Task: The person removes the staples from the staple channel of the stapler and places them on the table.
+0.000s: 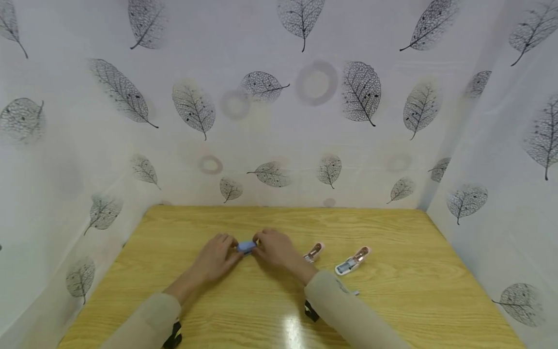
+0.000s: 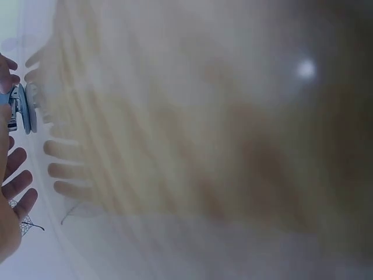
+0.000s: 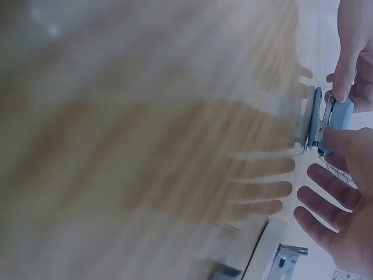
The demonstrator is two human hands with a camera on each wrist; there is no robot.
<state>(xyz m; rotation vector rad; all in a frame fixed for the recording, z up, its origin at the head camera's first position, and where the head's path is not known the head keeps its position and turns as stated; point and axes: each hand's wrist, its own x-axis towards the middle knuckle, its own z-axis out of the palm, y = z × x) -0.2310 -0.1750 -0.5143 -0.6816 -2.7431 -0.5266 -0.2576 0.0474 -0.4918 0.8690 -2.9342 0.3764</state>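
Note:
A small blue stapler (image 1: pixel 246 247) is between my two hands, low over the tabletop. My left hand (image 1: pixel 216 257) pinches its left end with thumb and fingertips. At the other end my right hand (image 1: pixel 275 248) grips it in the same way. In the right wrist view the stapler (image 3: pixel 339 115) shows its blue body and metal working parts above a grey-blue base. The remaining fingers of the right hand (image 3: pixel 349 216) spread away from it. Only a slice of the stapler (image 2: pixel 23 111) appears at the edge of the left wrist view.
Two pink-and-white staplers lie folded open to the right, one (image 1: pixel 352 261) in full sight, the other (image 1: pixel 315 252) partly behind the right wrist. A small grey piece (image 1: pixel 356 293) pokes out beside the right sleeve. Leaf-patterned sheeting (image 1: pixel 270 135) encloses the wooden table (image 1: pixel 392 310) at back and sides.

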